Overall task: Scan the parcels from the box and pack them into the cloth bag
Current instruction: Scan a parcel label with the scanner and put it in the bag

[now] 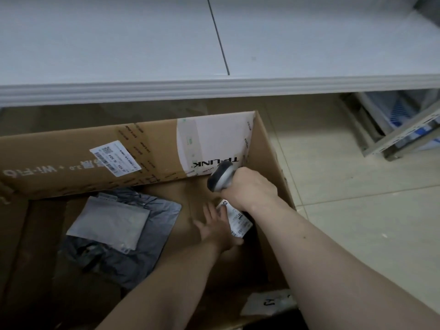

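Note:
A large open cardboard box [271, 148] fills the lower left of the head view. Deep in its right corner lies a small dark parcel with a white shipping label [238, 219]. My left hand [217, 228] lies on this parcel, fingers spread, the thumb curled under its near edge. My right hand [250, 189] grips a grey handheld barcode scanner [220, 176] just above the parcel, its head towards the box's far wall. On the box floor to the left lie a light grey mailer bag [110, 223] and dark grey mailer bags [133, 256] beneath it. No cloth bag is visible.
A white table edge [214, 90] overhangs the far side of the box. Beige floor tiles [357, 210] stretch to the right. A metal rack foot with blue-and-white items [404, 132] stands at the upper right. A white label [269, 302] sits on the box's near flap.

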